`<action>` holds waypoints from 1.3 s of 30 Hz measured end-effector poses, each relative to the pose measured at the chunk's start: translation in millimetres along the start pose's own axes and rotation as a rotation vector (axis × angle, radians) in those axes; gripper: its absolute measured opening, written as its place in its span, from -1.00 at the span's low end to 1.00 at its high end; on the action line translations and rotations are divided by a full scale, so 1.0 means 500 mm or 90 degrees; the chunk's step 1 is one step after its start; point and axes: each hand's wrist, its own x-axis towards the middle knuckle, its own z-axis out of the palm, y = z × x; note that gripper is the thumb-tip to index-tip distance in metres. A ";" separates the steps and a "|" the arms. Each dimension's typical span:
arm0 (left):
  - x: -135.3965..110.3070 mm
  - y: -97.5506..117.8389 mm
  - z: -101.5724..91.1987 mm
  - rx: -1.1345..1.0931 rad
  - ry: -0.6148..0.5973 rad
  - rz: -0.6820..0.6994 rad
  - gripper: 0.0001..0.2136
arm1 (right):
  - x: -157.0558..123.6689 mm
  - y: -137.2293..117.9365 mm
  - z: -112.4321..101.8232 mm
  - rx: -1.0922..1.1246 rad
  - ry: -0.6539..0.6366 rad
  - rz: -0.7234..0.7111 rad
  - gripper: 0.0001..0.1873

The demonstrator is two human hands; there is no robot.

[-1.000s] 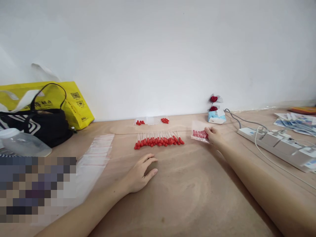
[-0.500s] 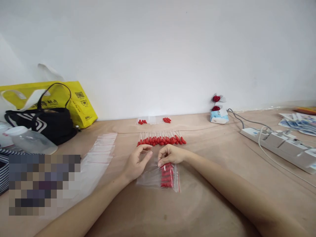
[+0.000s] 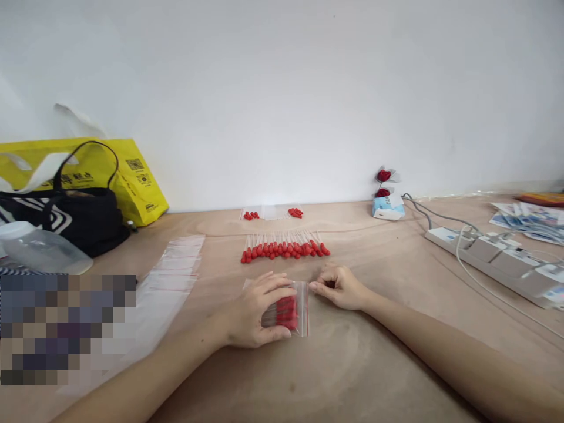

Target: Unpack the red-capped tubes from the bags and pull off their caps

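Many red-tipped sticks (image 3: 284, 251) lie in a row across the wooden table (image 3: 317, 376) in the head view, their red ends toward the person. Nearer, a clear zip-lock bag (image 3: 302, 311) with more such sticks inside lies flat, its red-lined zip edge facing right. The left hand (image 3: 252, 311) spreads over this bag, half open, fingers toward its far side and thumb toward its near side. Just beside the zip edge, the right hand (image 3: 343, 289) has its fingers curled in; whether it pinches anything, I cannot tell. Behind the row, small clear bags (image 3: 275, 212) showing red tips lie near the wall (image 3: 273, 117). Overlapping clear bags (image 3: 176, 273) fan out at left, near a black handbag (image 3: 92, 226); a white power strip (image 3: 497, 261) lies at right.
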 end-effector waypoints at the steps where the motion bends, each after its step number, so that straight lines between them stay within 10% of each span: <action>1: 0.000 0.001 0.003 -0.009 -0.021 -0.015 -0.48 | -0.003 -0.001 -0.003 0.022 -0.023 -0.020 -0.63; 33: -0.004 0.023 0.013 -0.067 0.058 -0.180 -0.61 | -0.001 -0.010 0.013 0.019 -0.039 -0.190 -0.78; 39: -0.004 0.030 0.011 -0.075 0.073 -0.178 -0.63 | 0.016 -0.021 0.028 -0.164 0.087 -0.295 -0.83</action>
